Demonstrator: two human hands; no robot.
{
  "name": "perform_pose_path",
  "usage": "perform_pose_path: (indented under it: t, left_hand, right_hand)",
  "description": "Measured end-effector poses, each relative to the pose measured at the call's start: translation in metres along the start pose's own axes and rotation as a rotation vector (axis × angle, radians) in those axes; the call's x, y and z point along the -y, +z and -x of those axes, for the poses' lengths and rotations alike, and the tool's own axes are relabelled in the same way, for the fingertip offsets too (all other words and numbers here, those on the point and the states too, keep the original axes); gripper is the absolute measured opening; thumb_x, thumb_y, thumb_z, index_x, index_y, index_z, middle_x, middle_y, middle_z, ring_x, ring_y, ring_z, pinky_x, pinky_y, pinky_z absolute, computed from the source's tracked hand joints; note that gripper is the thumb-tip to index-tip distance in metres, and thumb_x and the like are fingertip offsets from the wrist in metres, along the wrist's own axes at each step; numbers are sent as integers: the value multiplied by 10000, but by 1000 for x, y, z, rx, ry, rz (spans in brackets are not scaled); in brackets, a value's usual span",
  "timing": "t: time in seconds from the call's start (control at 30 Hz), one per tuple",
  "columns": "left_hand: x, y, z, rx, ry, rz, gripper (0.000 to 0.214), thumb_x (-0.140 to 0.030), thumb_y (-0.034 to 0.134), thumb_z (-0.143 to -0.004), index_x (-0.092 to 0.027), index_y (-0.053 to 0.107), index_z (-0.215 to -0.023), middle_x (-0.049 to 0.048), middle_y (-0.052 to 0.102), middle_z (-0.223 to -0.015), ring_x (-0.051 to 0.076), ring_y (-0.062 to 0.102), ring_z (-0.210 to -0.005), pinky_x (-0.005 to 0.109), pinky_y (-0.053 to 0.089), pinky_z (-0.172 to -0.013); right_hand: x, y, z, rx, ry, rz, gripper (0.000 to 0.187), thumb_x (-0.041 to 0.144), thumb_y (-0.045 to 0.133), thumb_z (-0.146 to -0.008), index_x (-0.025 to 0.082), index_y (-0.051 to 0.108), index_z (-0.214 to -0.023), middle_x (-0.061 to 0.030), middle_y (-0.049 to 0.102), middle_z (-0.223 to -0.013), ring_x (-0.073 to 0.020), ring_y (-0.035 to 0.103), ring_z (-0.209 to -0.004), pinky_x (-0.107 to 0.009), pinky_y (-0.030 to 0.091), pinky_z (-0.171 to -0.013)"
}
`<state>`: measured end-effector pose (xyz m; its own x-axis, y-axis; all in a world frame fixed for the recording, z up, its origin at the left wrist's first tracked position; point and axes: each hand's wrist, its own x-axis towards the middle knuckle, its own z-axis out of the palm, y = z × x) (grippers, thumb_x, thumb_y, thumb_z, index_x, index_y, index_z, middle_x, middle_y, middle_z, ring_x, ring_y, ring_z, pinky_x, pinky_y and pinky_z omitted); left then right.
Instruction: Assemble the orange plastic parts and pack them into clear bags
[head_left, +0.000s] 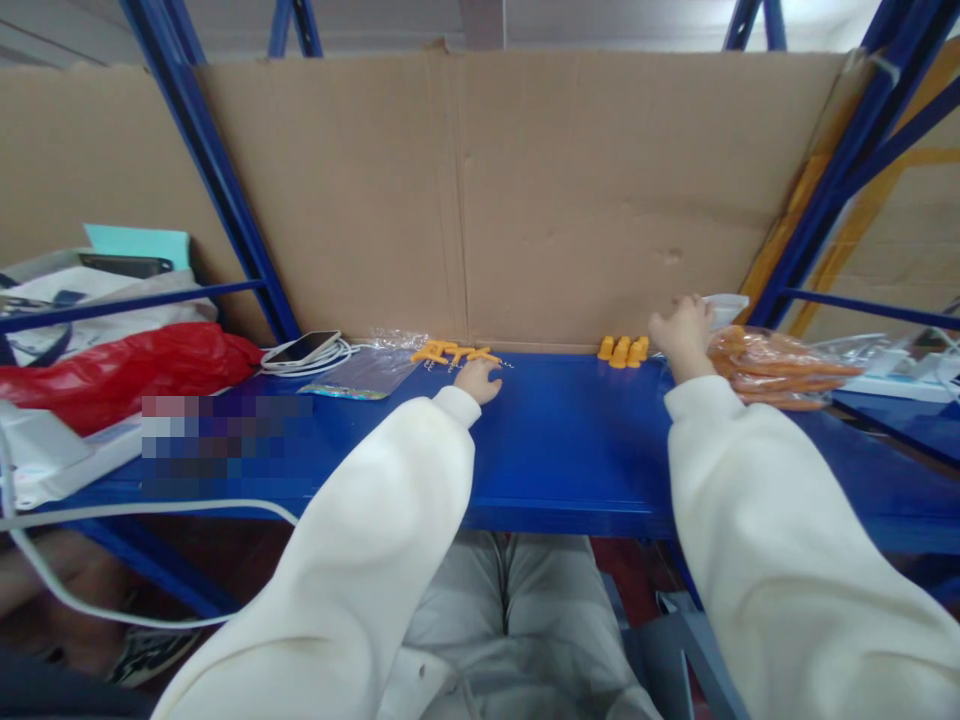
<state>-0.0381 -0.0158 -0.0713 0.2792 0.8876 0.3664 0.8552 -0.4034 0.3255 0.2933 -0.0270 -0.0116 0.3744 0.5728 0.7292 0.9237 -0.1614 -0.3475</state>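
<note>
My left hand (pixel 480 381) hovers low over the blue shelf top with its fingers apart, holding nothing that I can see. Just behind it lie several yellow pieces with thin metal spiral tips (pixel 450 352). Farther right, my right hand (pixel 684 328) is at the back of the shelf, thumb and fingers spread, beside a clear plastic bag (pixel 726 309). Its fingertips are partly hidden, so I cannot tell if they touch the bag. Three small yellow caps (pixel 622 351) stand left of that hand. Close to its right is a clear bag of long orange items (pixel 780 368).
A flat clear packet (pixel 361 370), a phone (pixel 306 347) and a coiled white cable (pixel 281 365) lie left of the yellow pieces. A red bag (pixel 135 375) sits farther left. Cardboard (pixel 570 200) walls the back; blue posts (pixel 217 170) frame the shelf (pixel 570 440).
</note>
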Motion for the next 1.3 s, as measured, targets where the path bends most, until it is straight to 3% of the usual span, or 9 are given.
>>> perform_pose_path:
  t: [0.1,0.2,0.27,0.4,0.63,0.9,1.1,1.3]
  left_hand:
    - [1,-1,3,-1,-215,-105,530,-251,616,-822,-220,613,-1351,119,496,-1535,329,423,-1437,517,349,-1186]
    - [4,-3,6,14,-437,-161,601,-287,594,-847,-199,517,-1437,162,351,-1621,377,296,-1502,622,290,-1179]
    - [7,-4,7,34,-512,-159,572,-298,562,-869,-190,521,-1429,180,380,-1601,385,307,-1495,645,273,-1174]
    - [13,-5,6,65,-518,-150,455,-308,535,-884,-183,638,-1309,196,547,-1468,409,422,-1420,666,254,-1173]
    - [14,-3,4,28,-440,-186,430,-278,554,-867,-176,669,-1269,192,553,-1464,403,462,-1387,674,301,-1149]
    - [15,-4,2,11,-425,-137,403,-262,575,-871,-175,668,-1253,199,547,-1458,392,467,-1392,618,357,-1140]
    - [17,-1,0,11,-394,-75,456,-258,580,-866,-210,628,-1317,171,536,-1485,387,454,-1407,647,338,-1143]
    - [22,-4,-1,36,-389,-110,440,-255,547,-894,-185,620,-1322,176,502,-1517,371,436,-1425,622,337,-1152]
  right_hand:
    - [26,25,13,103,7,-187,477,272,482,-869,91,588,-1298,-243,577,-1357,-367,496,-1325,-616,384,-1086]
    - [41,43,38,341,-296,-253,434,210,568,-840,167,644,-1265,-166,615,-1375,-326,512,-1354,-542,393,-1135]
    - [45,50,53,509,-437,-257,432,166,610,-824,173,673,-1251,-138,629,-1382,-295,528,-1356,-464,395,-1161]
    - [44,52,67,685,-417,-232,422,150,612,-850,136,685,-1266,-137,668,-1338,-266,602,-1288,-385,440,-1135]
    - [47,46,70,776,-349,-226,431,143,610,-880,68,662,-1301,-174,661,-1337,-275,623,-1264,-370,453,-1121]
    - [44,49,70,771,-361,-260,372,131,622,-866,129,714,-1226,-133,692,-1301,-251,654,-1222,-350,490,-1084]
    - [41,53,69,760,-380,-287,364,147,638,-856,166,728,-1209,-115,719,-1255,-256,671,-1196,-370,508,-1065]
    - [41,51,69,769,-376,-271,363,135,620,-865,137,723,-1213,-132,705,-1278,-256,663,-1209,-365,498,-1075]
